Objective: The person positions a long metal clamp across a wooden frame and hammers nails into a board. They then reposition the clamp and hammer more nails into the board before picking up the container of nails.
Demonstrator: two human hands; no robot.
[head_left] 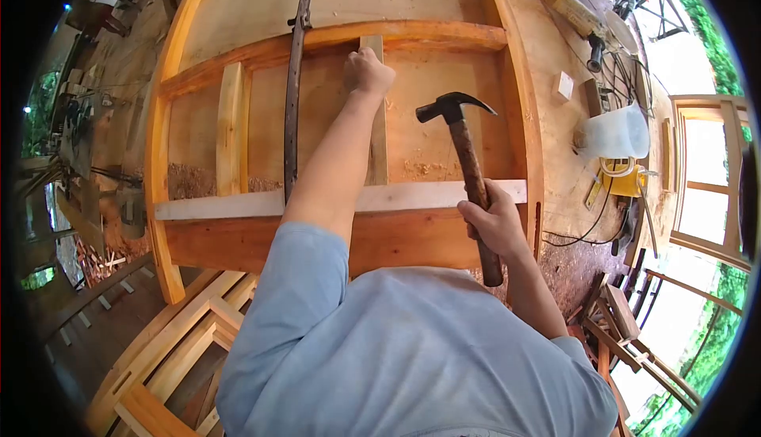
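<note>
My right hand (497,219) is closed around the wooden handle of a claw hammer (468,147). The hammer's dark head points up, its claw to the right, above the lower part of a wooden frame (519,120). My left hand (369,72) is stretched forward and closed at the upper end of a wooden slat (378,147), just below the frame's crossbar (428,34); the fingertips are partly hidden. The slat runs from that crossbar to a pale strip (412,194) near my body. A similar slat (231,128) stands to the left.
A dark metal bar clamp (295,80) lies lengthwise across the frame. On the bench to the right are a translucent bucket (614,133), a yellow object (622,182), cables and a power tool (571,13). More wooden frames (170,350) lie at the lower left.
</note>
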